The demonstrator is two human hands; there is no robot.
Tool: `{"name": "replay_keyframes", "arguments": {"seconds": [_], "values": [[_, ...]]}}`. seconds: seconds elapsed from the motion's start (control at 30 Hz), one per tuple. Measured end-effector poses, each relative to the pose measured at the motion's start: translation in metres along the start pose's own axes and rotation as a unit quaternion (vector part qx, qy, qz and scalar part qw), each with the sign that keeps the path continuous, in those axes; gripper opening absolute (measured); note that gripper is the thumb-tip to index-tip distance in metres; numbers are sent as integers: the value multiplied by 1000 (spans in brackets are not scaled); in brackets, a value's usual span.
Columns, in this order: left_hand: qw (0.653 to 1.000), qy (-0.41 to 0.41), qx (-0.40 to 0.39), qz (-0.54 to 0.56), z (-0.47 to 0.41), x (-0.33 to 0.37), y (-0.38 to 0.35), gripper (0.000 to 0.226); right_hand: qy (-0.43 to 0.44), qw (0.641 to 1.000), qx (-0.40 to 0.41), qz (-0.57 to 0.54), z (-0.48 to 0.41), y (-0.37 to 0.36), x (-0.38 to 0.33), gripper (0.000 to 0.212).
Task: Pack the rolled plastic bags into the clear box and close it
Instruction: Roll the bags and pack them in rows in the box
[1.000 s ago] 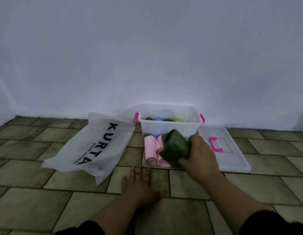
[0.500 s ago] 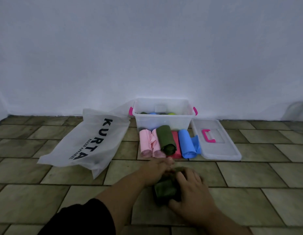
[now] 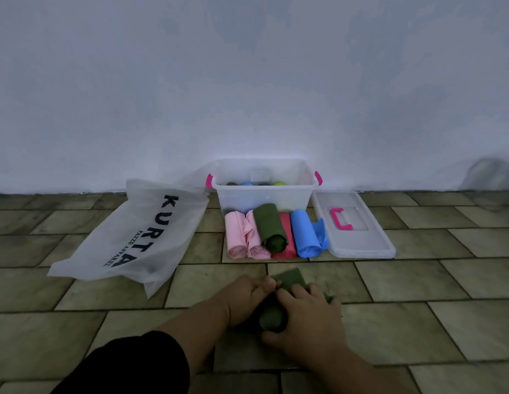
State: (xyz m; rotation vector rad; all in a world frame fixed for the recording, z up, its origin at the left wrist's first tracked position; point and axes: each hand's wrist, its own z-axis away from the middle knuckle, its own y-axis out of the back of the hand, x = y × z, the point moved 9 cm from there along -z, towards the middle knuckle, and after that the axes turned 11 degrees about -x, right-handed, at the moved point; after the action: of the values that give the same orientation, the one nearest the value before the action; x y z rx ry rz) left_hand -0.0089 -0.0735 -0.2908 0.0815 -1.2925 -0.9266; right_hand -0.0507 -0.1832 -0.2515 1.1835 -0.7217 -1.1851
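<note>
A dark green plastic bag (image 3: 290,278) lies on the floor tiles in front of me, partly rolled. My left hand (image 3: 247,300) and my right hand (image 3: 307,322) both press on it, fingers curled over the roll. Further back, a row of rolled bags lies against the clear box (image 3: 261,194): two pink rolls (image 3: 241,234), a green roll (image 3: 270,227) on top, a red roll (image 3: 284,237) and a blue roll (image 3: 305,233). The box stands open against the wall with several rolls inside. Its clear lid (image 3: 358,237) with a pink handle lies flat to the right.
A white bag printed KURTA (image 3: 139,231) lies on the floor left of the box. A white wall (image 3: 247,95) runs right behind the box. A pale crumpled shape (image 3: 492,174) sits at the far right by the wall.
My right hand brought the green bag from near the box down to the floor in front of me. My left hand joined it, and both now press on the roll.
</note>
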Motion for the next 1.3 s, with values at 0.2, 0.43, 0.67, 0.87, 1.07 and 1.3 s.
{"name": "replay_keyframes", "arguments": {"seconds": [0.2, 0.43, 0.67, 0.87, 1.07, 1.3], "values": [[999, -16, 3, -30, -3, 0, 0, 46, 93, 995, -29, -10, -1, 2, 8, 61], [991, -3, -38, -132, 0, 13, -7, 46, 162, 978, -74, -107, -8, 6, 15, 50], [982, -27, 108, -152, 31, 45, 1, 55, 133, 957, -171, -195, -30, 3, 24, 47], [970, -12, 149, -193, 45, 35, -13, 38, 126, 968, -115, -182, -33, 6, 30, 34], [969, 68, 130, -199, 23, 25, 11, 28, 202, 978, 31, -48, -13, 18, 18, 53], [917, 154, 350, 113, 40, -14, 43, 43, 79, 997, -3, -5, -39, 29, 20, 39]]}}
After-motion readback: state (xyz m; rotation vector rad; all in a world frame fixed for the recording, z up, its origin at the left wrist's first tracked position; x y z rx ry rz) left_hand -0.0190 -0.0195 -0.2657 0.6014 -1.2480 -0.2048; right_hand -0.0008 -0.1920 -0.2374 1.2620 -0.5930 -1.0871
